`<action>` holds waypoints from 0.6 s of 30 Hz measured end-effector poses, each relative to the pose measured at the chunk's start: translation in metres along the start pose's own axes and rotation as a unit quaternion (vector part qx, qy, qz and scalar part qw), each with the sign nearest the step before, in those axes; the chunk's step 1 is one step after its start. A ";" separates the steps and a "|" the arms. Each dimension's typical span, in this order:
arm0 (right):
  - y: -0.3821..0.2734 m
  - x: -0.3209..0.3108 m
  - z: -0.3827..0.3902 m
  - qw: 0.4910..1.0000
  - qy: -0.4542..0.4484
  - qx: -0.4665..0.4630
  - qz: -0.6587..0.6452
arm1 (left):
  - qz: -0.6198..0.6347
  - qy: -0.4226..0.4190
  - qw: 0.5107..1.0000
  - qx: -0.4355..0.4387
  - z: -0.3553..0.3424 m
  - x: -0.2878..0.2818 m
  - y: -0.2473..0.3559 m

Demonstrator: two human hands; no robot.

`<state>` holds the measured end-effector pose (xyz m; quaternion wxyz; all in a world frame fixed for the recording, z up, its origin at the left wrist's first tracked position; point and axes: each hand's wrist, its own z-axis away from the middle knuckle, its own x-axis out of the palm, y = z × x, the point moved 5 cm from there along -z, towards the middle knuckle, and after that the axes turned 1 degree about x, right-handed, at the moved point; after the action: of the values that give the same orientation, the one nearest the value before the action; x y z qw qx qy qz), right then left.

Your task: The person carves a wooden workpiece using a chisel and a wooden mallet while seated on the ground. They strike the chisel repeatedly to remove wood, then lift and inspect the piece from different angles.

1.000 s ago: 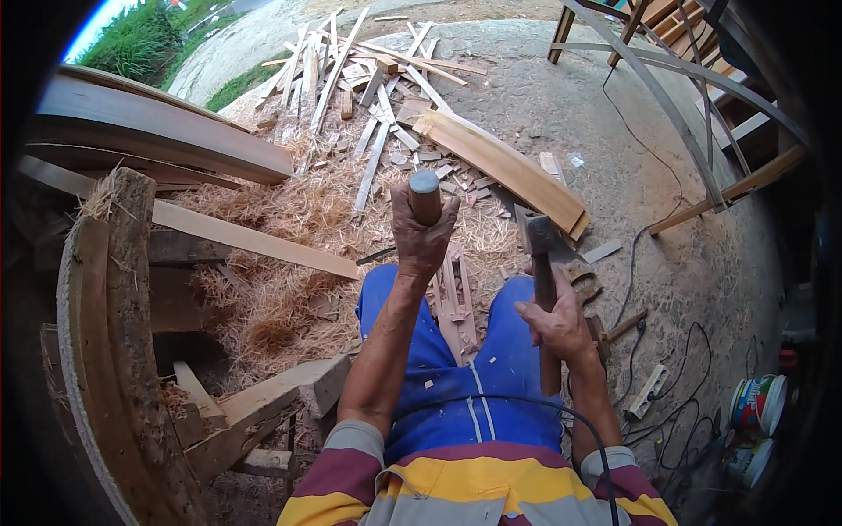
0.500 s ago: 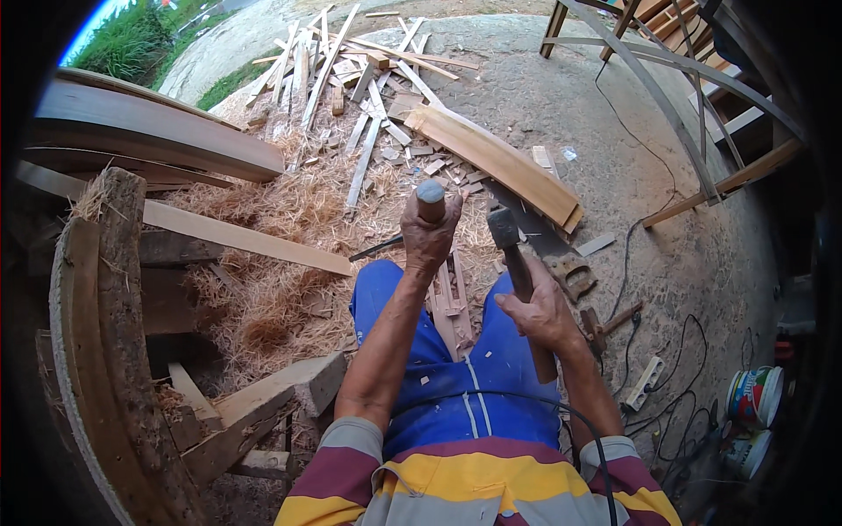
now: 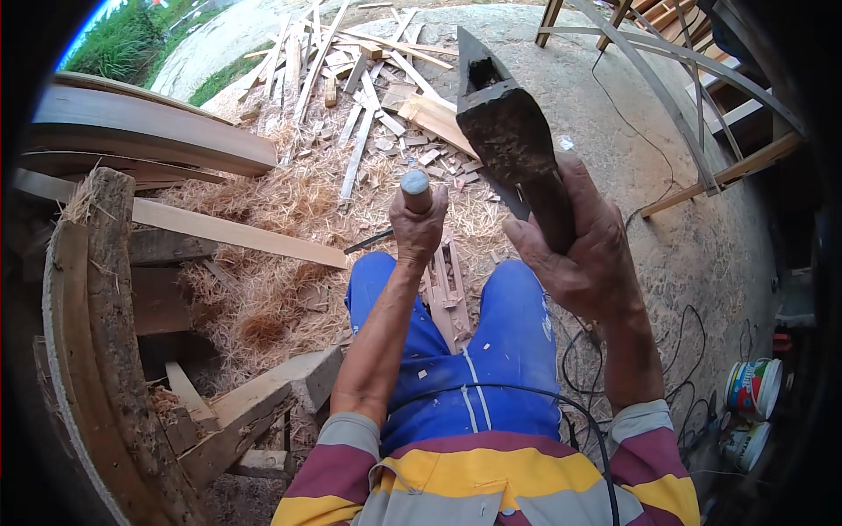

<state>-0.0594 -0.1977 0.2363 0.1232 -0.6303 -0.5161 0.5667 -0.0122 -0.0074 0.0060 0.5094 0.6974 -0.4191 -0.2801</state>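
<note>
The left hand (image 3: 418, 230) is closed firmly around an upright wooden handle (image 3: 417, 195), whose round grey top faces the camera. The lower end of this tool is hidden by the hand, so it is perhaps a chisel, but I cannot be sure. Its grip has no gap. The right hand (image 3: 589, 263) holds a hammer (image 3: 509, 131) up, near to the camera; the fingers are wrapped around the shaft, and the dark metal head is apart from the handle, above it and to its right in the view.

Between the knees of the blue trousers (image 3: 519, 324) lies a slotted piece of wood (image 3: 449, 309), just below the left hand. A black cable (image 3: 517, 387) crosses the lap. Wood shavings (image 3: 254, 294) cover the ground on the left, and farther away there is a heap of wooden strips (image 3: 362, 123). Two buckets (image 3: 754, 388) stand at the right side.
</note>
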 end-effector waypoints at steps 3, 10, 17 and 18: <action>0.006 0.008 -0.003 0.999 -0.030 -0.015 -0.002 | -0.051 -0.015 0.998 0.019 0.005 0.001 -0.001; -0.022 -0.005 -0.016 0.986 0.121 -0.108 0.029 | -0.079 -0.016 0.997 -0.002 0.013 -0.006 0.005; 0.060 0.068 0.027 0.945 -0.252 0.057 0.201 | -0.139 -0.088 0.966 0.200 0.039 -0.002 0.031; 0.063 0.067 0.032 0.959 -0.232 0.068 0.146 | -0.153 -0.069 0.954 0.249 0.046 0.001 0.061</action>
<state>-0.0662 -0.1863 0.1395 -0.0413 -0.5402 -0.3933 0.7428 -0.0676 -0.0383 0.0488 0.2408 0.8369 -0.3976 -0.2891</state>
